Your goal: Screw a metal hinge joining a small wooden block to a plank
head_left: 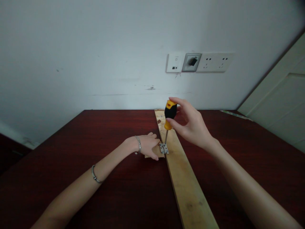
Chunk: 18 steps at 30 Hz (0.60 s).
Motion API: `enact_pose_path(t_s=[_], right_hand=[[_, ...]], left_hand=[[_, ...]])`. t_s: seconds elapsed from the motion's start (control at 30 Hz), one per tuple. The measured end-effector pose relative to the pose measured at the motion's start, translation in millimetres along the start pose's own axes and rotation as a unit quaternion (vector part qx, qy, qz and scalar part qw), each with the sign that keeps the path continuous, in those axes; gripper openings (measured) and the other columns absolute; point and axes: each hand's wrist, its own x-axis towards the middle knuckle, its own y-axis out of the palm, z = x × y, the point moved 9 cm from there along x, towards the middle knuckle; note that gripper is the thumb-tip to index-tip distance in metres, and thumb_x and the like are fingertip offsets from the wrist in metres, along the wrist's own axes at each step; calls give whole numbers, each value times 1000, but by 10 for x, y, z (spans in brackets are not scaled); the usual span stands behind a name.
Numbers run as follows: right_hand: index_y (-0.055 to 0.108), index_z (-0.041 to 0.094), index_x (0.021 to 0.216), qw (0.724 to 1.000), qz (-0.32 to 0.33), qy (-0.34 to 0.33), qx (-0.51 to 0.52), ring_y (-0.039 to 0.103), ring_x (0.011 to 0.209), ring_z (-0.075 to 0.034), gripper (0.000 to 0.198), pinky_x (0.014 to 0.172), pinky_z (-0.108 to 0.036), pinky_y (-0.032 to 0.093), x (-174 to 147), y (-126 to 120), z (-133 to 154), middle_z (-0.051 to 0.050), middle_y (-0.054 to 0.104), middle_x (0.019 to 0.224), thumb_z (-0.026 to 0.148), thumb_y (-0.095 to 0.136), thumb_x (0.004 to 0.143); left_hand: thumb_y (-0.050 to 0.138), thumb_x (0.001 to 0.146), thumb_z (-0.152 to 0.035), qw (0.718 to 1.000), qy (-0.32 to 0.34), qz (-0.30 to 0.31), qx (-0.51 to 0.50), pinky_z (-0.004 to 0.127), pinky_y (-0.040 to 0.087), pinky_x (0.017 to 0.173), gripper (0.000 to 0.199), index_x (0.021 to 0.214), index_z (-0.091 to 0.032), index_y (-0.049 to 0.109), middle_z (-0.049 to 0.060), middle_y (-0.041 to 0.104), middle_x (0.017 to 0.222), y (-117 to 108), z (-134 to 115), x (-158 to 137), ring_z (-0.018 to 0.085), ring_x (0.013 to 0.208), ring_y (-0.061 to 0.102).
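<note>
My right hand grips a yellow and black screwdriver by its handle, thumb on the near side. The shaft points down, nearly upright, and its tip meets a small metal hinge. One leaf of the hinge lies on a long pale wooden board; the other lies on a small piece of wood beside the board's left edge. Fingers spread, my left hand presses flat on that small piece and covers much of it. Whether a screw sits under the tip is too small to tell.
Everything rests on a dark red wooden table that meets a white wall. Wall sockets and a plugged-in black adapter are above it. A thin printed strip lies at the back right, near a pale door.
</note>
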Motion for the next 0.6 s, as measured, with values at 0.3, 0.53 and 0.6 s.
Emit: enact_pose_path(t_s=[0.3, 0.53, 0.6], right_hand=[[42, 26, 137, 997, -19, 50, 57, 61, 99, -22, 61, 81, -39, 56, -2, -116, -128, -8, 56, 125, 19, 60, 79], [40, 31, 141, 990, -70, 110, 55, 63, 95, -23, 65, 78, -41, 57, -19, -350, -464, -7, 57, 124, 29, 63, 80], [43, 30, 140, 986, -77, 139, 56, 63, 93, -24, 64, 77, -42, 57, -39, -370, -656, -8, 59, 122, 31, 63, 79]], left_hand=[[64, 67, -62, 1000, 2, -4, -5, 35, 41, 89, 76, 122, -11, 52, 15, 54, 113, 31, 14, 24, 29, 104, 47], [56, 76, -65, 999, 25, -34, -28, 35, 40, 92, 76, 131, -14, 47, 13, 55, 115, -6, 50, 40, 28, 106, 48], [56, 82, -57, 995, 45, -81, -39, 33, 41, 92, 62, 127, -16, 51, 12, 56, 114, -85, 23, 61, 26, 107, 49]])
